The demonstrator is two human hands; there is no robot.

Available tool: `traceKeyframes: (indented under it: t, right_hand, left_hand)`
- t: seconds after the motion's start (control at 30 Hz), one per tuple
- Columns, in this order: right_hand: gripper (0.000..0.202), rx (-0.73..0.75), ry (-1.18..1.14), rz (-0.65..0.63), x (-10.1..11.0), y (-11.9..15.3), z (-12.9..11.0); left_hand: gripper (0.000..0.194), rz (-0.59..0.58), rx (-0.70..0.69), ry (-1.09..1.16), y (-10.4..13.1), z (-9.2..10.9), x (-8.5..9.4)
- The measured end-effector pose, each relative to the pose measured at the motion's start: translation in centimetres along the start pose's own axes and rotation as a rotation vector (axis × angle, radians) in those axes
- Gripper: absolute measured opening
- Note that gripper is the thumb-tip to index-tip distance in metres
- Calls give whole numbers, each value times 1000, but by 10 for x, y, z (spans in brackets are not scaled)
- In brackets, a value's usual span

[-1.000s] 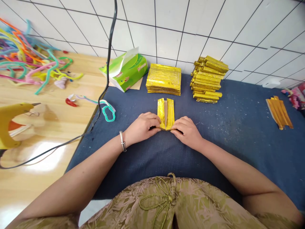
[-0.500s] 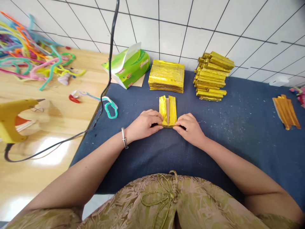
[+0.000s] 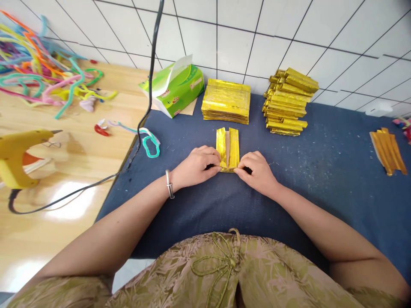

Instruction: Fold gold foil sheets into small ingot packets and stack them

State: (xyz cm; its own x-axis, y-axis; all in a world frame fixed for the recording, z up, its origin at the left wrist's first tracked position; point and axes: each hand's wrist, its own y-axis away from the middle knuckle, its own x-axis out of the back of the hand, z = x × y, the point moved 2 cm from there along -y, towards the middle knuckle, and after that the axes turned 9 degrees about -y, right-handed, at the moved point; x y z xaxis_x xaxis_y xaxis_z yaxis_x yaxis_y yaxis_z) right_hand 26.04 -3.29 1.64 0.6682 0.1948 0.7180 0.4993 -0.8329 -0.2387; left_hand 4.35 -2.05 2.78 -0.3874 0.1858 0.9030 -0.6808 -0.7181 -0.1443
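Note:
A small piece of gold foil paper (image 3: pixel 234 147) lies on the dark blue cloth, its two sides folded inward with a brown strip showing between them. My left hand (image 3: pixel 199 166) pinches its lower left corner between thumb and fingers. At the lower right corner, my right hand (image 3: pixel 257 173) pinches the same paper. The near edge between the hands is folded up in a narrow band. Behind it sit a flat stack of gold paper (image 3: pixel 226 100) and, to the right, a pile of folded gold strips (image 3: pixel 287 102).
A green tissue pack (image 3: pixel 181 92) stands behind my left hand, with a black cable (image 3: pixel 150 81) hanging beside it. On the wooden surface at left are a yellow glue gun (image 3: pixel 19 156) and colourful fuzzy stems (image 3: pixel 48 79). More folded gold pieces (image 3: pixel 388 152) lie far right.
The view has shifted slightly. Both hands keep their pinch on the gold paper's near corners, with little other visible movement.

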Motion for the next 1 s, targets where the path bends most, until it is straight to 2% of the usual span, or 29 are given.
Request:
traceKeyframes:
  t: [0.47, 1.0]
  right_hand:
    - [15, -60, 30, 12, -2, -6, -2]
    - [17, -94, 98, -85, 0, -16, -4]
  left_hand:
    - [14, 9, 54, -52, 0, 0, -6]
    - [12, 15, 59, -89, -1, -1, -7]
